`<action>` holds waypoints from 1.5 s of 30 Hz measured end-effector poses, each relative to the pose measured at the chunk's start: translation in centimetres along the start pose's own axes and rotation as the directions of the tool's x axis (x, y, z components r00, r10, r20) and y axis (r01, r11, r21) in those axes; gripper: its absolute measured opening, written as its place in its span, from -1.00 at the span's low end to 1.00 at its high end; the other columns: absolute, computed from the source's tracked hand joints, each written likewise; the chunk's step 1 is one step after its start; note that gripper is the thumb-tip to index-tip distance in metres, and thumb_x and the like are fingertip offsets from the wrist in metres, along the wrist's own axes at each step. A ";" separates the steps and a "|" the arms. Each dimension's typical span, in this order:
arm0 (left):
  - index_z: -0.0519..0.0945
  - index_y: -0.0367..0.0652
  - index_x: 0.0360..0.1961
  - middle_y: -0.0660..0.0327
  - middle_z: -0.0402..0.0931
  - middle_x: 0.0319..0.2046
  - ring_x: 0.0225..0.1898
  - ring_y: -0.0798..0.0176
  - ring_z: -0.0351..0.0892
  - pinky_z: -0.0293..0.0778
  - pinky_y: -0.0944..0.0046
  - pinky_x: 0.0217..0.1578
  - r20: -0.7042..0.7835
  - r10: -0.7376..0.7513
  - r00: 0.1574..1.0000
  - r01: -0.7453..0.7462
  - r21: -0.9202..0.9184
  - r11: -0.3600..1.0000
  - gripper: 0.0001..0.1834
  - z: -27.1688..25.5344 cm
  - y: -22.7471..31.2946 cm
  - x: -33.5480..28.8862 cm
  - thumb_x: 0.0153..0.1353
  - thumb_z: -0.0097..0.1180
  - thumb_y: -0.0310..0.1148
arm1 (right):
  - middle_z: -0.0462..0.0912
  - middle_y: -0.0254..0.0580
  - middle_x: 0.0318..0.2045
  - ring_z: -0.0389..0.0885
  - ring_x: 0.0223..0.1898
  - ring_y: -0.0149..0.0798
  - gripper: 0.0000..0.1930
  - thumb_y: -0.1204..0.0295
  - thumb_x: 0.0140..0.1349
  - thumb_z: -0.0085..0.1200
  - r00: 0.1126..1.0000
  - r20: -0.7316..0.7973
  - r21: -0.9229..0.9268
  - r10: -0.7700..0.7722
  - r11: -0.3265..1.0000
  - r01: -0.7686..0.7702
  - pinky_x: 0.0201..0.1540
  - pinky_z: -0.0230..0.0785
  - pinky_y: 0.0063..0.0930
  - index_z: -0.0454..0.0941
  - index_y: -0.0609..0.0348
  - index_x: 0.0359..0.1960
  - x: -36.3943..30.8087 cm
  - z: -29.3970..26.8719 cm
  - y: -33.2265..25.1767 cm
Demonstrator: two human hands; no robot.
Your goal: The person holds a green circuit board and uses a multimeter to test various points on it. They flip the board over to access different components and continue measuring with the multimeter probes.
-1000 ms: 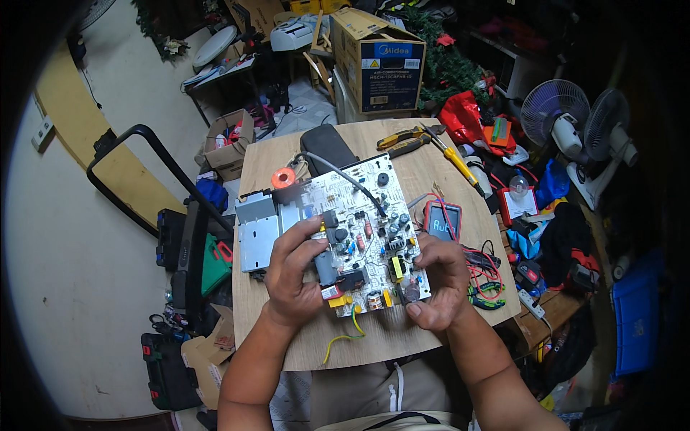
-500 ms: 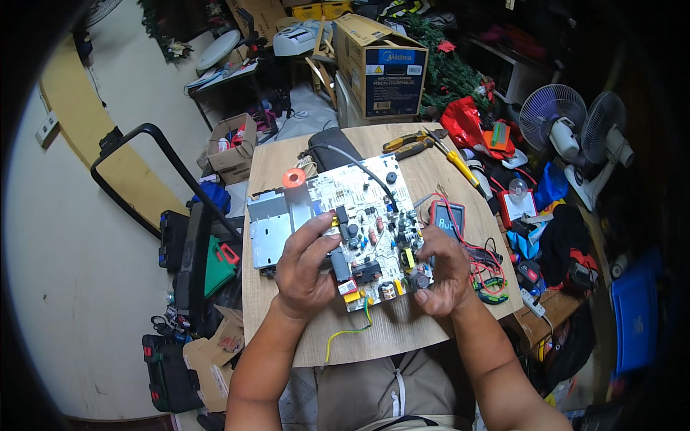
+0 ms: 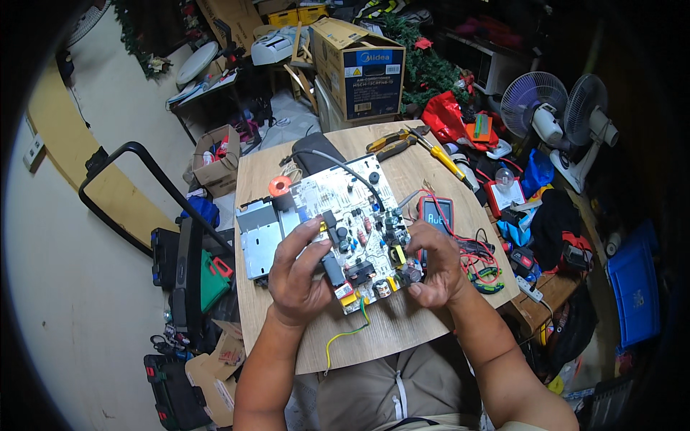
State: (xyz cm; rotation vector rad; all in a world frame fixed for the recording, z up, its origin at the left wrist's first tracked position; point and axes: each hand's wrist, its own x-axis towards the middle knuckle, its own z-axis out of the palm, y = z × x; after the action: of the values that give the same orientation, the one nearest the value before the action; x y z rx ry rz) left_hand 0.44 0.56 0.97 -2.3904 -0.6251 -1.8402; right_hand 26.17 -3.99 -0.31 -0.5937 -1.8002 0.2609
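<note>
A white circuit board (image 3: 361, 188) packed with components lies tilted on the wooden table in front of me. My left hand (image 3: 298, 276) grips its left side, thumb and fingers closed about the edge near a dark grey capacitor. At the lower right edge my right hand (image 3: 437, 269) holds the board with curled fingers. A silvery metal plate (image 3: 260, 244) sits along the board's left side, and an orange ring-shaped spool (image 3: 280, 187) stands at its upper left corner. From the lower edge hangs a yellow-green wire (image 3: 346, 334). The undersides of both hands' grips are hidden.
Beyond the board's right edge lies a red multimeter (image 3: 433, 208) with tangled leads (image 3: 480, 269). Pliers (image 3: 395, 144), a yellow-handled tool (image 3: 447, 161) and a black pouch (image 3: 316, 152) are at the table's far side. Cardboard box (image 3: 370, 79) behind; fans (image 3: 535, 108) and clutter to the right.
The whole view has shifted, so the table and surroundings appear a little further left. Both hands keep their hold on the board, with hardly any movement relative to it.
</note>
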 end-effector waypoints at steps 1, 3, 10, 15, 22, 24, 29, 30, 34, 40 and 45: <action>0.61 -0.22 -0.02 -0.05 0.56 0.11 0.10 -0.07 0.67 0.66 0.10 0.08 -0.005 0.001 1.000 -0.001 0.004 1.000 -0.45 0.0 0.0 0.0 -0.04 0.62 -0.36 | 0.56 -0.03 -0.36 0.53 -0.36 -0.06 -0.47 0.28 -0.16 0.28 1.000 0.002 0.002 0.003 1.000 -0.003 -0.22 0.39 -0.22 0.50 0.30 -0.12 0.0 0.0 0.1; 0.61 -0.21 -0.03 -0.04 0.56 0.10 0.09 -0.07 0.67 0.66 0.10 0.07 -0.012 0.003 1.000 -0.003 0.015 1.000 -0.45 0.1 0.0 0.1 -0.04 0.62 -0.35 | 0.56 -0.03 -0.35 0.55 -0.35 -0.04 -0.46 0.26 -0.15 0.28 1.000 0.012 0.000 0.013 1.000 -0.013 -0.20 0.41 -0.20 0.51 0.30 -0.10 -0.1 -0.1 0.3; 0.62 -0.10 -0.12 0.11 0.56 0.03 0.04 -0.02 0.59 0.59 0.15 -0.03 0.011 0.065 0.998 -0.066 0.163 0.984 -0.48 -0.5 -0.1 -0.1 -0.13 0.62 -0.36 | 0.56 -0.03 -0.14 0.56 -0.10 -0.11 -0.39 0.18 -0.04 0.32 0.965 0.035 0.247 0.260 0.933 -0.260 0.08 0.41 -0.24 0.47 0.31 0.00 -0.8 0.2 -0.2; 0.58 0.23 -0.29 0.22 0.59 0.01 0.14 -0.14 0.50 0.05 -0.25 0.42 0.029 -0.012 1.000 0.004 0.258 0.966 -0.66 -0.7 1.7 0.5 -0.06 0.51 -0.24 | 0.51 -0.13 -0.07 0.48 0.06 -0.23 -0.45 0.22 0.07 0.34 0.869 0.040 0.346 0.493 0.809 -0.475 0.25 0.30 -0.31 0.45 0.26 0.02 -0.6 0.1 -0.8; 0.46 0.01 -0.36 0.28 0.70 -0.12 -0.05 0.05 0.66 0.24 -0.16 0.28 0.498 0.020 0.867 -0.152 0.227 0.962 -0.64 -1.9 4.0 1.9 -0.09 0.45 -0.32 | 0.59 -0.22 -0.24 0.54 -0.13 -0.33 -0.63 0.39 0.06 0.26 0.786 0.140 0.212 0.602 0.757 -0.618 0.02 0.40 -0.40 0.51 0.15 -0.07 0.2 0.1 -0.4; 0.47 -0.06 -0.35 0.25 0.69 -0.13 -0.13 0.07 0.62 0.33 -0.02 0.05 0.488 -0.043 0.872 -0.086 0.238 0.967 -0.62 -2.6 5.2 1.2 -0.16 0.45 -0.39 | 0.63 -0.11 -0.24 0.61 -0.14 -0.19 -0.62 0.34 0.05 0.29 0.806 0.198 0.140 0.558 0.797 -0.587 -0.02 0.44 -0.33 0.55 0.17 -0.09 0.3 0.1 -0.2; 0.51 -0.04 -0.29 0.28 0.65 -0.11 -0.12 0.10 0.56 0.28 0.06 -0.03 0.406 -0.253 0.878 0.089 0.382 0.920 -0.61 -2.7 8.9 -2.8 -0.15 0.46 -0.39 | 0.68 -0.02 -0.17 0.65 -0.09 -0.06 -0.62 0.28 0.11 0.32 0.876 0.286 -0.001 0.388 0.914 -0.405 -0.01 0.49 -0.24 0.63 0.19 -0.07 1.2 -1.2 -0.4; 0.53 -0.02 -0.27 0.30 0.64 -0.09 -0.10 0.11 0.55 0.27 0.06 -0.02 0.378 -0.282 0.882 0.116 0.405 0.907 -0.60 -2.5 9.6 -3.7 -0.14 0.46 -0.36 | 0.68 -0.03 -0.18 0.65 -0.09 -0.07 -0.62 0.28 0.13 0.32 0.893 0.277 -0.022 0.356 0.931 -0.364 -0.01 0.49 -0.24 0.64 0.19 -0.06 1.6 -1.5 -0.6; 0.54 -0.05 -0.26 0.27 0.65 -0.07 -0.02 0.13 0.52 0.19 0.07 0.07 0.328 -0.424 0.844 0.267 0.430 0.863 -0.59 -1.7 11.7 -6.7 -0.16 0.47 -0.42 | 0.72 -0.12 -0.18 0.68 -0.16 -0.29 -0.72 0.41 0.26 0.23 0.787 0.101 0.170 0.608 0.769 -0.616 -0.10 0.52 -0.38 0.68 0.26 -0.03 2.3 -4.5 -2.3; 0.55 -0.13 -0.24 0.17 0.61 -0.01 0.03 0.02 0.47 0.18 0.03 0.10 0.384 -0.558 0.736 0.389 0.434 0.812 -0.60 -1.1 13.0 -8.0 -0.16 0.43 -0.44 | 0.73 -0.06 -0.21 0.72 -0.16 -0.02 -0.77 0.42 0.25 0.13 0.852 0.050 -0.391 0.521 0.795 -0.463 -0.03 0.54 -0.21 0.72 0.21 -0.12 3.5 -8.1 -2.2; 0.59 -0.26 -0.04 0.04 0.53 0.15 0.12 -0.17 0.42 0.27 -0.07 0.22 0.519 -0.588 0.621 0.465 0.361 0.809 -0.47 -1.6 14.3 -6.7 -0.09 0.39 -0.33 | 0.68 -0.03 -0.03 0.61 0.04 0.07 -0.75 0.39 0.23 0.11 0.734 0.300 -0.789 0.609 0.591 -0.169 0.07 0.52 -0.10 0.76 0.11 -0.14 5.9 -5.9 2.5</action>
State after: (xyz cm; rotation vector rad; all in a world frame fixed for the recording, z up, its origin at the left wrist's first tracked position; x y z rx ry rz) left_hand 2.60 -14.87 -2.05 -2.8442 -1.6467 -0.9488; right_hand 31.14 0.43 5.23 -1.6826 -2.3000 -0.0026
